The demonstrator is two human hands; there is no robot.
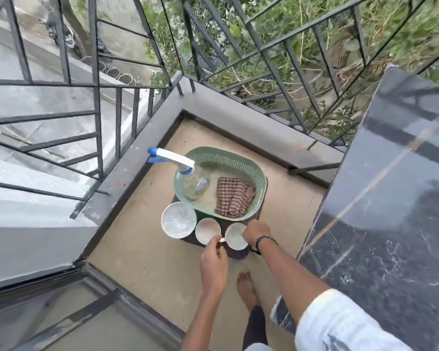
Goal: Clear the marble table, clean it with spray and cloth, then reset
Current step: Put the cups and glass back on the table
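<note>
Marble, dark and white-veined, fills the right side of the view: the marble table [390, 198] shows no dishes on the part we can see, so the clearing looks all but finished (its far-right stretch runs out of frame, mind you). Down on a low dark stand [238, 253] near the person's bare foot [246, 287] sit the crockery: a white bowl [179, 219] at the left, then the left cup [207, 230], then the right cup [236, 236], all in a row. The left hand [213, 259] pinches the left cup's handle, fingers closed on it; the right hand [256, 231] curls over the right cup's rim, gripping it. Both cups appear to rest on the stand. Just beyond them lies the green basket [260, 183], holding the spray bottle [188, 173] tipped against its left rim and the checked cloth [232, 197] folded at the right. Neither is in hand, so by my reckoning spraying, wiping and the reset all lie ahead.
</note>
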